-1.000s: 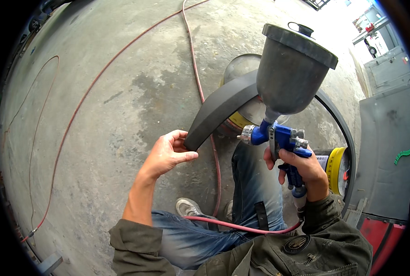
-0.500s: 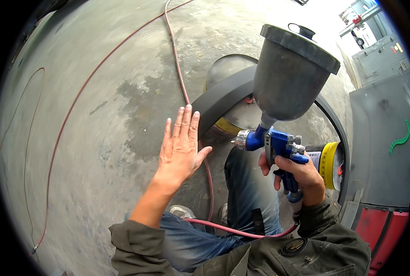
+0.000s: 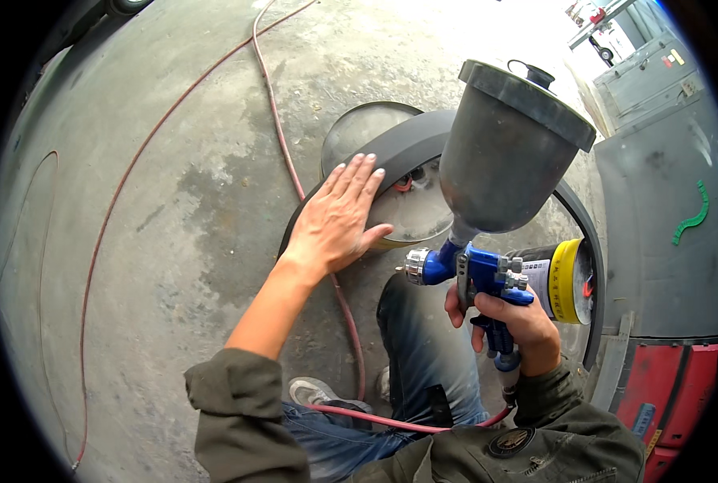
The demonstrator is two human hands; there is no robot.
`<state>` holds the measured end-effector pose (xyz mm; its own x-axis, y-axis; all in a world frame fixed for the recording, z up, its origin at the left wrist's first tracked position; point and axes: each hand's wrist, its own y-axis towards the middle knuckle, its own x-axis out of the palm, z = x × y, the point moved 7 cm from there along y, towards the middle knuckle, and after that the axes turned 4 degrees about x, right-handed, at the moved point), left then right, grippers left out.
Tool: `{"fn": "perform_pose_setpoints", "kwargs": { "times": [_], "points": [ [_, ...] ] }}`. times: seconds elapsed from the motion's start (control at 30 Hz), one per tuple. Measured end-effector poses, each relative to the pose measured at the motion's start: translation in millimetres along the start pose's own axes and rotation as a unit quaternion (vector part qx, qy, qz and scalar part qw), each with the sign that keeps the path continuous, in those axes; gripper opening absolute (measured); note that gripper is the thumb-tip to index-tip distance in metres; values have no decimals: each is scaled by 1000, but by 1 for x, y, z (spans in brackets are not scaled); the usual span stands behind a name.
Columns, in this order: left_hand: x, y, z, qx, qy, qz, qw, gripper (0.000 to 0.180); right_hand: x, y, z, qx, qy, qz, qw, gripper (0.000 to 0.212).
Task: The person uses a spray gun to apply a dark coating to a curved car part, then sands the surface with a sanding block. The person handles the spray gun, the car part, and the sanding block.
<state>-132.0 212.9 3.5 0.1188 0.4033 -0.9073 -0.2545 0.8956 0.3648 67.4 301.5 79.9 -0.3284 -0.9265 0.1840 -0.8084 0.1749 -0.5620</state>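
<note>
In my right hand [image 3: 516,322] is a blue spray gun [image 3: 480,270], my fingers wrapped round its grip and trigger area. A dark grey cup [image 3: 508,149] with a lidded top rises from the gun, and its silver nozzle [image 3: 415,266] points left. My left hand [image 3: 339,209] is flat with straight fingers, over the curved dark grey trim piece [image 3: 407,143]; whether the palm touches it I cannot tell. The arched piece lies across round cans, one of them a dusty-topped can [image 3: 415,211] partly hidden by the gun and cup.
A red air hose [image 3: 347,314] runs over the concrete floor [image 3: 165,266] and past my legs to the gun. On the right lies a can with a yellow rim [image 3: 566,282]. Beyond it stand a grey panel [image 3: 657,233] with a green strip [image 3: 691,213] and a red cabinet [image 3: 681,386].
My left hand has moved from beside the curved trim piece to over it, further right and up. The view has shifted slightly; the spray gun stays in my right hand.
</note>
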Motion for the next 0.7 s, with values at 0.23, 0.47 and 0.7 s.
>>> {"fn": "perform_pose_setpoints", "kwargs": {
  "times": [0.23,0.47,0.7],
  "points": [
    [-29,-91,5,-62,-42,-72,995,91,2,9,4,13,8,-14,1000,39],
    [-39,-139,18,-89,-35,-106,990,95,4,13,7,21,16,-27,999,40],
    [-11,-30,11,-75,-2,0,997,84,8,8,5,31,10,-28,999,40]
  ]
}}
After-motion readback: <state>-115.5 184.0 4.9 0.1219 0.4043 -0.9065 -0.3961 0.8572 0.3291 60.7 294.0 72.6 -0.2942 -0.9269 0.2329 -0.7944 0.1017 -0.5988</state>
